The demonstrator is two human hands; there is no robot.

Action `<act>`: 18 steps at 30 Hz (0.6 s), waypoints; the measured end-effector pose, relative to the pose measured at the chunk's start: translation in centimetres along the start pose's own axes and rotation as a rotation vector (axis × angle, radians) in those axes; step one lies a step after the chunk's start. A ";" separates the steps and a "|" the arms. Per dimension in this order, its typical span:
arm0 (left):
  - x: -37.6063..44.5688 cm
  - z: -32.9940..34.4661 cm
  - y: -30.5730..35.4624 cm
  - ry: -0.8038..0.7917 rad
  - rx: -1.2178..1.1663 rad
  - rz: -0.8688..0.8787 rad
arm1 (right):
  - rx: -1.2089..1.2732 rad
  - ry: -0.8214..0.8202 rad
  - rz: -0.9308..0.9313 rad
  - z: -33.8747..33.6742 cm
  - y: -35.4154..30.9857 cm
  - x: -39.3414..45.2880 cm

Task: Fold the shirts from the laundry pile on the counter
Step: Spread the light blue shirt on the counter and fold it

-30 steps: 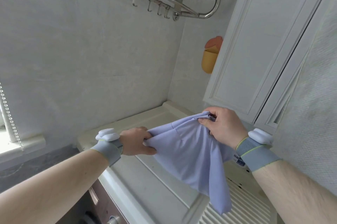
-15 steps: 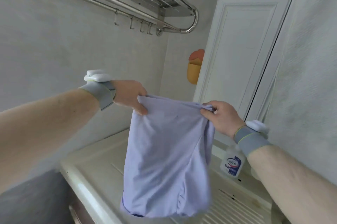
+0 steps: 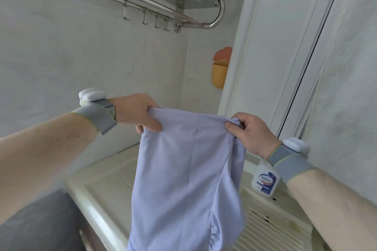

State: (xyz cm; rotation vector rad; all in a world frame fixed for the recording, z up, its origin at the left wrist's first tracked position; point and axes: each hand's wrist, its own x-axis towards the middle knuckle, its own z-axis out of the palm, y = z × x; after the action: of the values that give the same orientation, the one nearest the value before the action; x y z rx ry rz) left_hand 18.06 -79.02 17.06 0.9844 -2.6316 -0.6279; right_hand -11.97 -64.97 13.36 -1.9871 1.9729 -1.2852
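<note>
Both hands are holding a lilac shirt up by its top edge, above the surface.

The left hand [image 3: 135,113] is pinching one upper corner of the shirt [image 3: 183,179] and the right hand [image 3: 250,133] is gripping the other in a bunched fold, so the cloth is hanging slack over the pale surface [image 3: 106,185], near a spray bottle [image 3: 265,181]. It is looking light, soft and limp, likely slippery; holding at shoulder seams or corners should be keeping it spread.

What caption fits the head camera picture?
Both hands, left hand and right hand, hold a lilac shirt up above the counter.
</note>
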 end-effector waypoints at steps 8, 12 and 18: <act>4.3 2.6 -1.4 0.265 -0.086 -0.012 | -0.226 0.053 0.184 3.4 1.9 3.5; 6.5 3.4 -2.2 0.567 -0.075 -0.037 | -0.142 0.194 0.342 4.8 1.3 6.3; 3.3 9.9 -6.5 0.535 -0.008 -0.048 | 0.148 0.239 0.381 10.8 3.9 1.0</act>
State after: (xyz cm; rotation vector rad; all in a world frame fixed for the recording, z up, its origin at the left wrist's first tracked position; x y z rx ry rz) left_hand 15.48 -82.64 5.56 1.0428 -2.1382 -0.3236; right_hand -9.08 -71.85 4.60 -1.3594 2.1441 -1.5645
